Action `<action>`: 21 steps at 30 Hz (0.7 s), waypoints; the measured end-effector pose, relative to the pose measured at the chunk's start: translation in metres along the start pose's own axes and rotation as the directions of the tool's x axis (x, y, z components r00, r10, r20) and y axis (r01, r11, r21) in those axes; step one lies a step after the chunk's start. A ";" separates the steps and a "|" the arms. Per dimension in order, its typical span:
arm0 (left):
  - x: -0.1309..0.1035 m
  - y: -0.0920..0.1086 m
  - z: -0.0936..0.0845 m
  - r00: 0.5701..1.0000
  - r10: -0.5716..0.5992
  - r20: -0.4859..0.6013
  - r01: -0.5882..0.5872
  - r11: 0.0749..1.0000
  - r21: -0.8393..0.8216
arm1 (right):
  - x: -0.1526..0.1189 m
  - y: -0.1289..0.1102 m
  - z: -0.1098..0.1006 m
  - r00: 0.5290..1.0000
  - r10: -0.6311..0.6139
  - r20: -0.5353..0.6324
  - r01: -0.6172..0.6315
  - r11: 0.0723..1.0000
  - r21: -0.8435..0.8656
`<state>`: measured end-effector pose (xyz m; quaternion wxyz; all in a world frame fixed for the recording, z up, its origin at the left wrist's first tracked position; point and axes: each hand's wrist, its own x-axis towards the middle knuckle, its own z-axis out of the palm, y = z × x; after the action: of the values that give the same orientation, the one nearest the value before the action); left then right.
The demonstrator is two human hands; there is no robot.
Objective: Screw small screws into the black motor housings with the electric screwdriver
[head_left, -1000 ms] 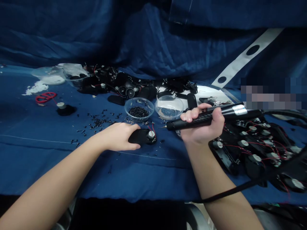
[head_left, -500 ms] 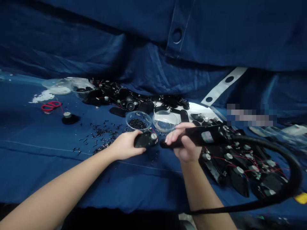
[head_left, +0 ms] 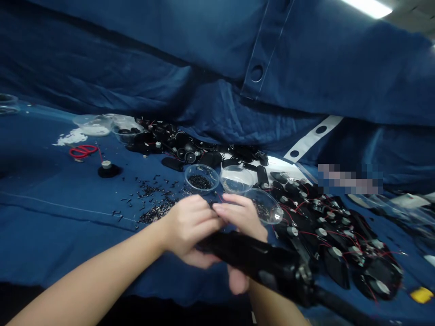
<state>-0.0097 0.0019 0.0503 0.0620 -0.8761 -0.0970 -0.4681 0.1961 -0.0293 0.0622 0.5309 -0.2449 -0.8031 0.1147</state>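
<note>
- My right hand (head_left: 245, 218) is wrapped round the driver (head_left: 260, 260).
- It slants, far end pointing left at my left hand (head_left: 192, 225).
- My left fingers curl; I can't tell what they pinch.

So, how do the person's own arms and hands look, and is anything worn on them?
The left hand and right hand are bare, without gloves. The visible forearms have no sleeves. No watch or ring shows, though the right hand is partly hidden.
</note>
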 end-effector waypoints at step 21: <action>-0.037 -0.014 0.005 0.994 0.081 0.075 -0.087 0.993 0.085 | -0.036 0.047 -0.012 0.982 0.176 0.072 -0.120 0.866 -0.485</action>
<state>-0.0291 0.0122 0.0167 0.1166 -0.8920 -0.0826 -0.4289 0.2309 -0.0090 0.0178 0.3967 -0.4224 -0.8143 -0.0332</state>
